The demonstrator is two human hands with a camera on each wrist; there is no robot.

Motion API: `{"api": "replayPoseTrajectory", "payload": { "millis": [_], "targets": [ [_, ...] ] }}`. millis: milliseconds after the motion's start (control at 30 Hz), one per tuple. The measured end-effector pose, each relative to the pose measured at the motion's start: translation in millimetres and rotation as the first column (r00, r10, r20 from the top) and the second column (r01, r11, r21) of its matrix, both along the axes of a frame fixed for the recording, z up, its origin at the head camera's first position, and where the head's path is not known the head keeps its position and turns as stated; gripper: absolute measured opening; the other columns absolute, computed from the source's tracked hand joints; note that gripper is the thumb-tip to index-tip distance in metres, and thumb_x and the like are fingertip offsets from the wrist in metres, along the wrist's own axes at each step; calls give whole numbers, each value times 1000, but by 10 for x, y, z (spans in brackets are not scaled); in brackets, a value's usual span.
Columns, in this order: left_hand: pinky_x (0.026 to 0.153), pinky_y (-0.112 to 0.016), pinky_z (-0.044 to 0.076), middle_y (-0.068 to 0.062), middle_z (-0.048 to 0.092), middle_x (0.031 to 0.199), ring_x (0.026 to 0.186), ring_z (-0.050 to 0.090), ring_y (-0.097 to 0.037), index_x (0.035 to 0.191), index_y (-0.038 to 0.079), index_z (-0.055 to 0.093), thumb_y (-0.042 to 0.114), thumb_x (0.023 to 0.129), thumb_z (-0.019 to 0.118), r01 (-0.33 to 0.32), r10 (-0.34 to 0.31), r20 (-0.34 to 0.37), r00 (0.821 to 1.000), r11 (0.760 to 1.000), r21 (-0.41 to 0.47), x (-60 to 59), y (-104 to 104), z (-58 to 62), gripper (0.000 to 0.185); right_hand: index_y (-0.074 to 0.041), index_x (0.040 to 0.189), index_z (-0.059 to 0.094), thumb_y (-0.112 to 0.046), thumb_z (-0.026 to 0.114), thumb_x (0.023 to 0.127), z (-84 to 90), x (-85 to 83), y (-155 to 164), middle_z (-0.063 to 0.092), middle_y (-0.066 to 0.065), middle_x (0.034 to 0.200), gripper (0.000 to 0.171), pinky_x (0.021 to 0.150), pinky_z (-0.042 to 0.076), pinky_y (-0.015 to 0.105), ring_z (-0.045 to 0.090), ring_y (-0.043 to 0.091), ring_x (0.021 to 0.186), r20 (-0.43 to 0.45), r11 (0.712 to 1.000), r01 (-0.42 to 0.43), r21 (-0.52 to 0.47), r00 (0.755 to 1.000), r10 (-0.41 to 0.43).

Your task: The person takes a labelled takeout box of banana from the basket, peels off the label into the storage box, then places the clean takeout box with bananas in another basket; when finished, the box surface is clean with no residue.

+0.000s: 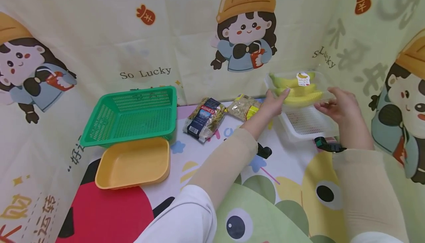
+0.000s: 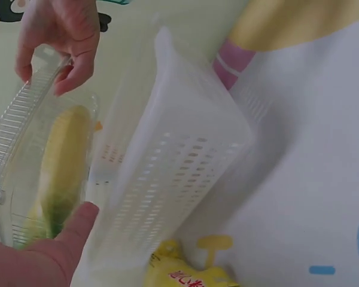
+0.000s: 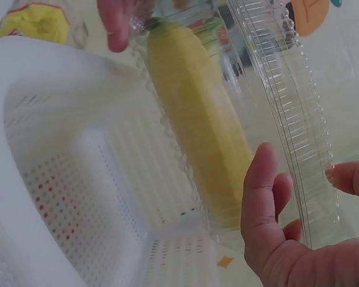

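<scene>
A clear plastic box of bananas (image 1: 300,94) with a white sticker is held up over a white perforated basket (image 1: 307,136), tilted so its top faces me. My left hand (image 1: 274,103) grips the box's left end, thumb against the near side; its other fingers are mostly hidden. At the opposite end, my right hand (image 1: 343,106) pinches the ridged edge between thumb and fingers, as the right wrist view shows. The bananas (image 3: 194,119) show through the clear plastic. The basket's perforated inside lies just below and in front of the box.
Left of my arms stand a green perforated basket (image 1: 174,125) and a yellow tray (image 1: 132,163). A pasta bag (image 1: 206,119) lies mid-table, with another clear-and-yellow bag (image 1: 243,107) by my left forearm. A patterned cloth wall (image 1: 192,43) rises behind them.
</scene>
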State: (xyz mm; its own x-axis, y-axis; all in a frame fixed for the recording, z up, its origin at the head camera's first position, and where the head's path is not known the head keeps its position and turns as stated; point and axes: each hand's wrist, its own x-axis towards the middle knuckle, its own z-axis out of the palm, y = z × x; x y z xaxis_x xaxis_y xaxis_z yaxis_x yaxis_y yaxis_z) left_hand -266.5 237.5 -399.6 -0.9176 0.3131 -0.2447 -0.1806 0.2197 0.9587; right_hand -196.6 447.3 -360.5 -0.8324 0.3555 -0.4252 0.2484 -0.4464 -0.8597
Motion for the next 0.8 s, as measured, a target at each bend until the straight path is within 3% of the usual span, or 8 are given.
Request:
{"api": "replayPoseTrajectory", "payload": {
  "millis": [67, 167, 333, 400, 500, 600, 700, 800],
  "targets": [
    [90, -32, 54, -12, 48, 149, 78, 65, -17, 160, 26, 12, 68, 89, 55, -7, 7, 1, 1000, 999, 47, 4, -55, -1, 93, -36, 155, 10, -40, 80, 80, -8, 14, -24, 40, 3, 107, 102, 81, 61, 34, 56, 18, 77, 8, 998, -32, 53, 999, 32],
    [85, -34, 55, -13, 56, 137, 69, 62, -16, 159, 26, 15, 64, 90, 58, -27, 29, -15, 999, 995, 93, 8, -159, -16, 90, -31, 157, 6, -54, 74, 80, -33, 35, -45, 36, 3, 109, 105, 75, 61, 31, 54, 15, 76, 55, 971, -93, 220, 995, 82],
    [86, -35, 56, -14, 49, 146, 80, 71, -25, 156, 31, 24, 59, 91, 59, -47, 50, -21, 999, 992, 119, -22, -353, -31, 79, -18, 160, 6, -69, 53, 85, -75, 41, -46, 38, 10, 130, 102, 73, 58, 22, 57, 11, 87, 93, 825, -197, 529, 980, 175],
    [88, -36, 57, -14, 47, 149, 88, 72, -31, 155, 32, 26, 57, 91, 60, -34, 36, -14, 999, 989, 144, -35, -440, -27, 76, -19, 160, 7, -67, 49, 89, -83, 14, -51, 31, 9, 148, 96, 82, 56, 21, 55, 12, 103, 59, 801, -216, 559, 973, 221],
    [87, -39, 59, -15, 45, 150, 95, 71, -35, 155, 32, 27, 53, 92, 62, -12, 12, 0, 1000, 981, 195, -41, -578, 1, 75, -30, 160, 5, -63, 48, 93, -81, -49, -73, 9, -1, 165, 86, 115, 39, 37, 37, 24, 138, -30, 840, -256, 477, 951, 307],
    [82, -38, 60, -16, 46, 149, 93, 70, -36, 156, 30, 26, 51, 93, 62, 9, -8, -4, 1000, 977, 212, -26, -728, 56, 76, -43, 157, 4, -57, 45, 98, -69, -102, -106, -6, -9, 167, 73, 123, 9, 56, 4, 34, 154, -114, 866, -337, 370, 908, 403],
    [75, -34, 61, -16, 47, 149, 92, 71, -35, 156, 32, 25, 52, 93, 61, 35, -31, -22, 999, 979, 200, 5, -883, 110, 75, -49, 155, 9, -52, 37, 103, -55, -126, -148, -5, -6, 167, 59, 121, 21, 51, -6, 46, 151, -178, 842, -405, 357, 856, 486],
    [75, -32, 61, -15, 44, 152, 90, 71, -32, 156, 34, 24, 52, 95, 59, 69, -62, -41, 997, 980, 188, 37, -1039, 141, 73, -51, 154, 11, -49, 32, 105, -42, -123, -207, -3, -6, 167, 54, 121, 18, 52, -7, 47, 151, -236, 833, -440, 335, 817, 527]
  ]
}}
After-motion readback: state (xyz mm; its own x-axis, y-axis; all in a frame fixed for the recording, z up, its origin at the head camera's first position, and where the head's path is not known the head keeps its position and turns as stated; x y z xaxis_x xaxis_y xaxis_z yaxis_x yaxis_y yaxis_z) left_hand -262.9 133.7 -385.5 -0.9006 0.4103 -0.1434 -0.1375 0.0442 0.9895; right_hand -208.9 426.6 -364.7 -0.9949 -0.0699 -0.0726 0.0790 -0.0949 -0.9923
